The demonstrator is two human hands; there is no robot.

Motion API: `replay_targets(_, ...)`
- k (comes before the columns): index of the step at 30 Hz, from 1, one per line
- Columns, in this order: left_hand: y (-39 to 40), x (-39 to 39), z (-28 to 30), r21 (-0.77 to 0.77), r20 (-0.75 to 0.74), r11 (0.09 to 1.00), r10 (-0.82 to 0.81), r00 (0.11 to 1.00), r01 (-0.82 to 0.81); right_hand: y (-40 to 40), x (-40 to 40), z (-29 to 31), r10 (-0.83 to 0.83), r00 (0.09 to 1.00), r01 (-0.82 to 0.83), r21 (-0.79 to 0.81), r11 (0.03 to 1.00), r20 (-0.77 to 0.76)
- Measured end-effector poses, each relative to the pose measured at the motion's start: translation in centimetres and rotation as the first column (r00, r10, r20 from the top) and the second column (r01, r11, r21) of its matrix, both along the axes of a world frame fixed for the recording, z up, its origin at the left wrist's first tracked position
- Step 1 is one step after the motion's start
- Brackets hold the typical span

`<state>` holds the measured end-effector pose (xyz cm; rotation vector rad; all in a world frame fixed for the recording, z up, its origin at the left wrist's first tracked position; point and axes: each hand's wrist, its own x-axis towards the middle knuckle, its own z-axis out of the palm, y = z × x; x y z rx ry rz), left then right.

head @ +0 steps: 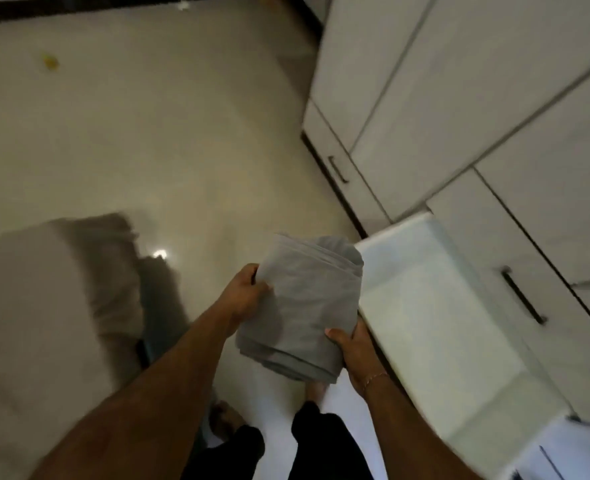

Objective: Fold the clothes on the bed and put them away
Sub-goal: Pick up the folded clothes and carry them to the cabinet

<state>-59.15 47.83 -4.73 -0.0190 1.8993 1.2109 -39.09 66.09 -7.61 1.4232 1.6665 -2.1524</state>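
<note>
A folded grey garment (304, 303) is held in the air above the floor, between both my hands. My left hand (245, 296) grips its left edge, thumb on top. My right hand (352, 348) grips its near right corner, with fingers curled underneath. The bundle hangs just left of an open white drawer (425, 306) that is pulled out from the wardrobe. The whole view is blurred by motion.
White wardrobe doors and drawers (460, 98) with dark bar handles fill the right side. The bed corner (37, 306) with beige bedding lies at the left. Glossy beige floor (148, 133) stretches ahead, with a small yellow scrap (49, 61) on it. My feet stand below.
</note>
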Motion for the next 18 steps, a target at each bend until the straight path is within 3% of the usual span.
replay_targets(7, 20.6, 6.2, -1.5, -0.080, -0.157, 0.956, -0.291, 0.944, 0.281, 13.2, 10.8, -2.2, -0.309, 0.946, 0.304, 0.067, 0.950, 0.094)
replay_targets(11, 29.5, 9.2, -6.4, -0.163, -0.115, 0.903, -0.416, 0.902, 0.396, 19.4, 14.6, -6.0, -0.350, 0.916, 0.330, 0.129, 0.935, 0.195)
replay_targets(15, 36.4, 11.6, -12.6, -0.181, -0.046, 0.830, -0.543, 0.839, 0.528, 23.4, 17.5, -11.5, -0.444, 0.828, 0.406, 0.180, 0.896, 0.341)
replay_targets(18, 40.9, 12.5, -17.9, -0.180, -0.012, 0.790, -0.598, 0.802, 0.586, 25.5, 18.7, -16.0, -0.511, 0.781, 0.477, 0.185, 0.859, 0.358)
